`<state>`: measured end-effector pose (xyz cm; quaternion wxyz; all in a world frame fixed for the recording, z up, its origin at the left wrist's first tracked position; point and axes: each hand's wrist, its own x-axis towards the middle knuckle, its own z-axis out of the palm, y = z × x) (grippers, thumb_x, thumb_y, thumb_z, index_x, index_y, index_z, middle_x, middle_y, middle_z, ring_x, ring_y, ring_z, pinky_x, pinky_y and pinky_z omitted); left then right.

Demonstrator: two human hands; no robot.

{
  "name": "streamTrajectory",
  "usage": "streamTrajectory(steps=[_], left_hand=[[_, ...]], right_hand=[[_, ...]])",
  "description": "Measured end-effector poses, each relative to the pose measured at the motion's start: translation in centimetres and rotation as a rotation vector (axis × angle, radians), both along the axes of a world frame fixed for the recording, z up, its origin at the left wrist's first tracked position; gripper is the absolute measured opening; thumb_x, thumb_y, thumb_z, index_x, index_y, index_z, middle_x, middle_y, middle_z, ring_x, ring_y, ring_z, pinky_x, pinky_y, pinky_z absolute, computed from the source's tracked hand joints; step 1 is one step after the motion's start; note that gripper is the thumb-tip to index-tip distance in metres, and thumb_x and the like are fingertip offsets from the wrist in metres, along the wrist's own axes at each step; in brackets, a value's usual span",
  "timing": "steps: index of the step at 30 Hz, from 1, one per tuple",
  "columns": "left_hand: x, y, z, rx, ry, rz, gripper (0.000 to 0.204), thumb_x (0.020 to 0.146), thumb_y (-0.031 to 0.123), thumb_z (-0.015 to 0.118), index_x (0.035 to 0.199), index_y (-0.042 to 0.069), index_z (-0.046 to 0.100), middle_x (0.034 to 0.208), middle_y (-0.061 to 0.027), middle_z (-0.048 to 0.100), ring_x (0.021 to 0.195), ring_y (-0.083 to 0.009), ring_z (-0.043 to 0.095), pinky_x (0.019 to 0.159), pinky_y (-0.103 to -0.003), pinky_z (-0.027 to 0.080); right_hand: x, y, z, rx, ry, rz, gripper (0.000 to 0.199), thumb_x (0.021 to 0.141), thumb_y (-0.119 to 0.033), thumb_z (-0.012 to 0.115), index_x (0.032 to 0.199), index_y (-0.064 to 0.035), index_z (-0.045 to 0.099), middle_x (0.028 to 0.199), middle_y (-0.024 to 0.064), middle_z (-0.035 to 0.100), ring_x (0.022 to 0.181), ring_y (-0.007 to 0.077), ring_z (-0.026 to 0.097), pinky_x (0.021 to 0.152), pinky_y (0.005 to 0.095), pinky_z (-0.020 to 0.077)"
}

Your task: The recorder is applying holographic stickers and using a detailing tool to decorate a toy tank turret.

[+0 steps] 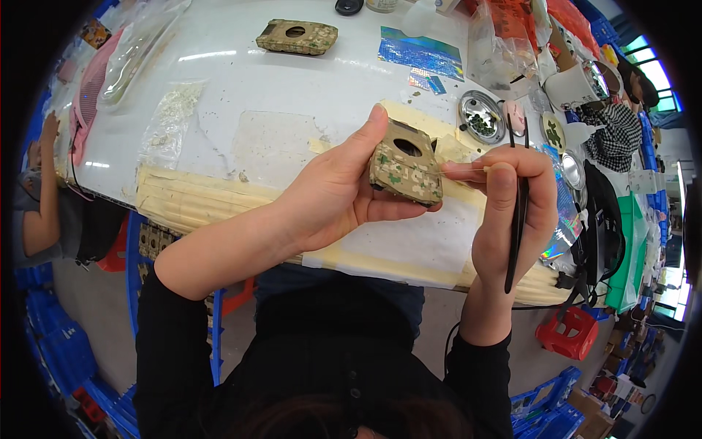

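Above the white paper [417,245], a camouflage hull [401,174] is gripped by the left hand [340,179], thumb along one side and fingers beneath, tilted seemingly so its top is presented to the other fingertips. By the right hand [504,201], a fine pale strand [465,173] appears to be pinched, though it is too thin to be sure; black tweezers [521,219] are tucked across that hand, presumably to leave the fingertips free. Beyond the paper, rightward, a metal dish [465,110] of green pieces [480,124] is placed, probably for easy reach; a second hull [314,44] is set farther beyond, leftward.
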<state>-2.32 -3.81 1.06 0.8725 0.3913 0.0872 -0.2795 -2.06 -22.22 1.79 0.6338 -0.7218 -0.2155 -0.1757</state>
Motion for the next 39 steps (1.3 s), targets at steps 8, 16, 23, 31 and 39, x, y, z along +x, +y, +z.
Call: streamTrajectory(steps=[8,16,23,31,39], left_hand=[[0.1,0.4,-0.3,-0.011,-0.018,0.023,0.072,0.103,0.061,0.034,0.136,-0.001,0.049,0.111,-0.0217,0.067,0.1,-0.0307,0.072,0.079,-0.032,0.065],[0.6,1.0,-1.8,-0.187,-0.034,0.013,0.071,0.104,0.059,0.035,0.134,-0.003,0.052,0.109,-0.0214,0.067,0.098,-0.0289,0.072,0.078,-0.03,0.066],[0.6,1.7,-2.3,-0.234,-0.043,0.042,0.068,0.106,0.055,0.034,0.134,-0.004,0.051,0.108,-0.0228,0.067,0.098,-0.0294,0.073,0.079,-0.03,0.066],[0.6,1.8,-2.5,-0.247,-0.038,0.03,0.066,0.107,0.051,0.032,0.142,-0.004,0.044,0.111,-0.0253,0.065,0.098,-0.0302,0.072,0.08,-0.03,0.066],[0.9,1.7,-2.6,-0.237,-0.009,0.049,0.066,0.108,0.051,0.032,0.142,-0.005,0.042,0.112,-0.0272,0.063,0.097,-0.0316,0.072,0.078,-0.031,0.067]], right_hand=[[1.6,-4.0,-0.6,-0.561,-0.357,-0.45,0.008,0.091,-0.003,0.07,0.087,-0.0021,0.063,0.079,0.004,0.064,0.066,0.0148,0.054,0.06,0.031,0.0439],[2.1,-3.7,-1.5,-0.788,-0.31,-0.428,0.015,0.085,-0.013,0.077,0.094,-0.0056,0.068,0.082,0.0083,0.061,0.07,0.0251,0.057,0.062,0.035,0.0464],[-0.4,-6.8,-1.3,-0.497,-0.13,-0.256,0.043,0.089,-0.019,0.077,0.124,-0.0007,0.06,0.098,0.0113,0.069,0.09,0.0211,0.065,0.081,0.0315,0.0513],[-3.8,-10.3,-3.9,-0.191,0.291,0.046,0.029,0.088,-0.003,0.075,0.114,0.0064,0.064,0.103,0.013,0.073,0.094,0.0168,0.069,0.089,0.0274,0.0513],[-3.6,-9.5,-4.1,0.034,0.513,0.031,0.015,0.099,-0.007,0.063,0.103,0.0071,0.065,0.099,0.0127,0.071,0.091,0.0152,0.068,0.084,0.0263,0.0543]])
